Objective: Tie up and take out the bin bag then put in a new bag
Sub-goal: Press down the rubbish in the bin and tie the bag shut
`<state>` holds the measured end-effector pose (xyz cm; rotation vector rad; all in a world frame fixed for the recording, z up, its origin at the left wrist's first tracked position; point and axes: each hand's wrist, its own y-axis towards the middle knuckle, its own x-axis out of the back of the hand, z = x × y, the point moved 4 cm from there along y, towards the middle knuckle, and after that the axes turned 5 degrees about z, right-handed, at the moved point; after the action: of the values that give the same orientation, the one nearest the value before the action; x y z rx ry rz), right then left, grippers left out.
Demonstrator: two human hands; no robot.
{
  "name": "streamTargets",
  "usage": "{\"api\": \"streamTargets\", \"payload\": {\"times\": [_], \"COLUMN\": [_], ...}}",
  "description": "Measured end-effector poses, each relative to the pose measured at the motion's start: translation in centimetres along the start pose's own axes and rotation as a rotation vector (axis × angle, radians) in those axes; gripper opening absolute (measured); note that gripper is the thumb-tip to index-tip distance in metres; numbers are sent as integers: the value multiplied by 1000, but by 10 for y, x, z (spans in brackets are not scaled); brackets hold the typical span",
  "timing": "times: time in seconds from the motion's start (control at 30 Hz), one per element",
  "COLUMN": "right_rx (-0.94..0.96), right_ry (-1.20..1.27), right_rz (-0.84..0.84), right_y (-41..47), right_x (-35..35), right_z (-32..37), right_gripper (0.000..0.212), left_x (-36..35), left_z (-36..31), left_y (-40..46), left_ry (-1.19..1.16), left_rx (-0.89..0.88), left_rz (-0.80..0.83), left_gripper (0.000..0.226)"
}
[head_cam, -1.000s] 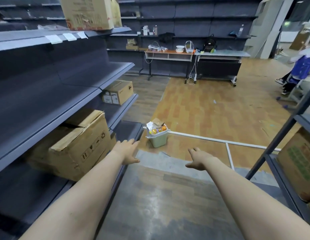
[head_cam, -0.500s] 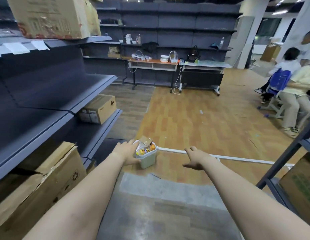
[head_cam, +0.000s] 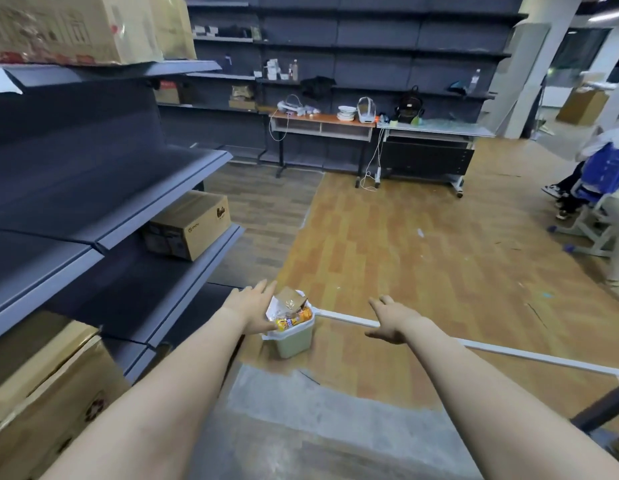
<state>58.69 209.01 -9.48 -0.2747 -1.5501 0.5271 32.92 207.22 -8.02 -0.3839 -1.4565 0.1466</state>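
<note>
A small pale green bin (head_cam: 296,342) stands on the floor at the end of the left shelving. A white bin bag (head_cam: 272,308) lines it, folded over the rim, and it is heaped with rubbish: a brown paper wrapper and yellow-orange packets. My left hand (head_cam: 253,308) is stretched out with straight fingers and overlaps the bin's left rim in the view; whether it touches is unclear. My right hand (head_cam: 391,318) reaches forward to the right of the bin, fingers relaxed, holding nothing.
Grey shelving (head_cam: 128,216) with cardboard boxes (head_cam: 188,225) runs along my left. A white strip (head_cam: 474,348) lies across the floor right of the bin. Desks (head_cam: 322,124) stand at the back wall. A seated person (head_cam: 599,174) is far right. A dark frame post (head_cam: 602,407) stands near right.
I have moved closer to the bin, which now sits nearer and larger in view. My left hand has come over the bin's left rim; both arms stay stretched forward.
</note>
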Motion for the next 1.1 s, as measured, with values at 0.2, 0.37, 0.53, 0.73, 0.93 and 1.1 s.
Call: {"api": "streamTargets", "payload": {"times": [0.2, 0.37, 0.53, 0.73, 0.93, 1.1], "right_rx": [22, 67, 134, 228, 248, 248], "right_ry": [-10, -52, -78, -97, -153, -148], "right_rz": [3, 49, 76, 106, 114, 134], "right_y": [82, 142, 193, 254, 327, 380], "right_x": [47, 63, 73, 91, 124, 143], "right_z": [-42, -52, -32, 17, 51, 60], "right_gripper": [79, 80, 81, 80, 79, 78], "left_x": [34, 41, 36, 29, 35, 38], "left_z": [-8, -7, 26, 87, 141, 160], "left_y": [81, 119, 142, 176, 247, 306], "left_ry": [-33, -40, -22, -46, -102, -168], "left_rx": [56, 75, 147, 233, 250, 223], "left_rz": [-4, 7, 72, 120, 128, 132], "left_gripper": [93, 90, 91, 90, 88, 89]}}
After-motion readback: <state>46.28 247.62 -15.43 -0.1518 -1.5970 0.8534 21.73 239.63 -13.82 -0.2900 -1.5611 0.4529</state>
